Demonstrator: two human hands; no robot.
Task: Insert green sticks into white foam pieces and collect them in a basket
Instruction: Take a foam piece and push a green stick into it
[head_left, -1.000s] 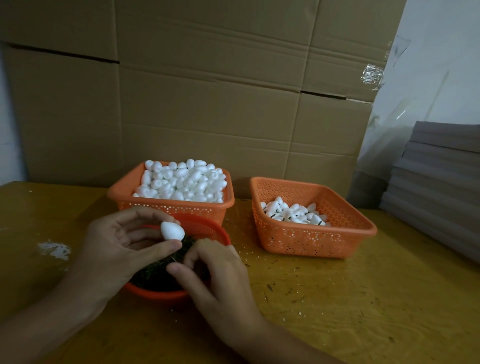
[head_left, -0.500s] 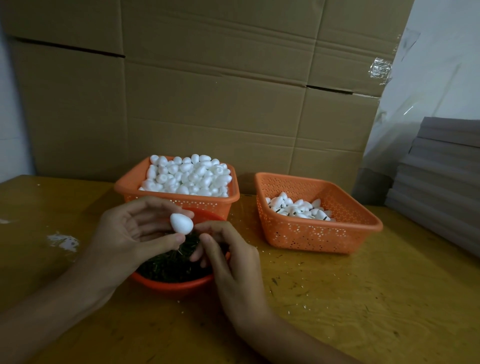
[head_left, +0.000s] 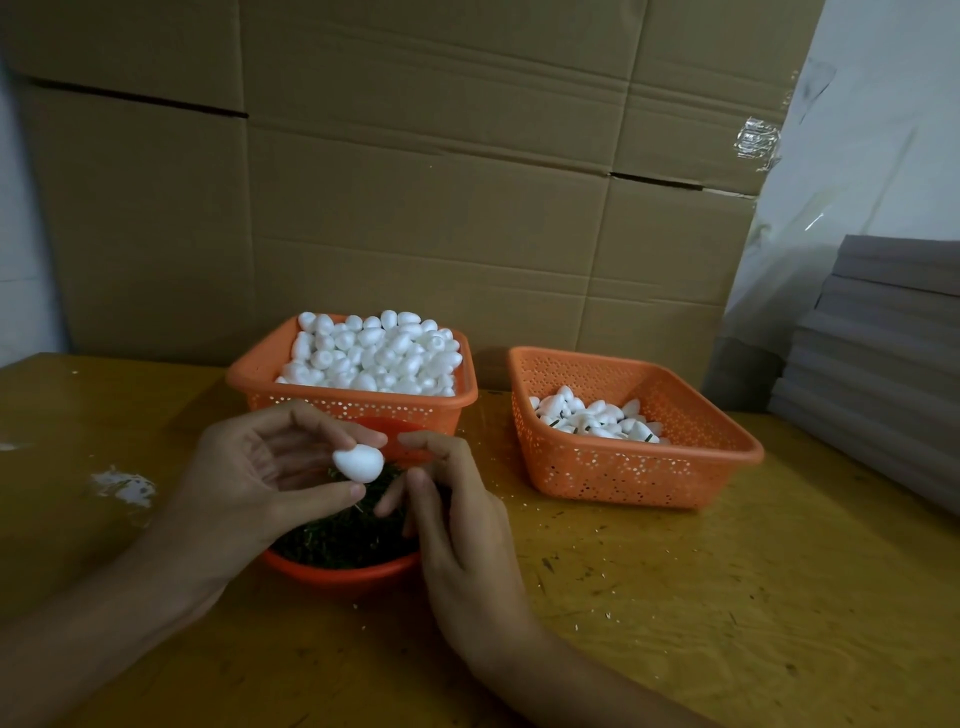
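Observation:
My left hand (head_left: 249, 478) pinches a white egg-shaped foam piece (head_left: 358, 462) between thumb and fingers, just above a round orange bowl (head_left: 337, 574) full of dark green sticks (head_left: 343, 535). My right hand (head_left: 457, 519) is beside it over the bowl, its fingertips pinched together close to the foam piece; whether a stick lies between them is too small to tell. Behind the bowl stands an orange basket (head_left: 260, 384) heaped with plain foam pieces (head_left: 374, 353). To the right an orange basket (head_left: 634, 478) holds several foam pieces with sticks (head_left: 597, 415).
Everything sits on a yellow wooden table (head_left: 727, 597) with small scraps scattered on it and a white smear (head_left: 124, 486) at the left. Large cardboard boxes (head_left: 415, 182) form a wall behind the baskets. A stack of grey sheets (head_left: 883, 364) rises at the right edge.
My right hand has lifted out of the bowl of sticks and come up toward the foam piece. My left hand keeps holding the foam piece, slightly raised.

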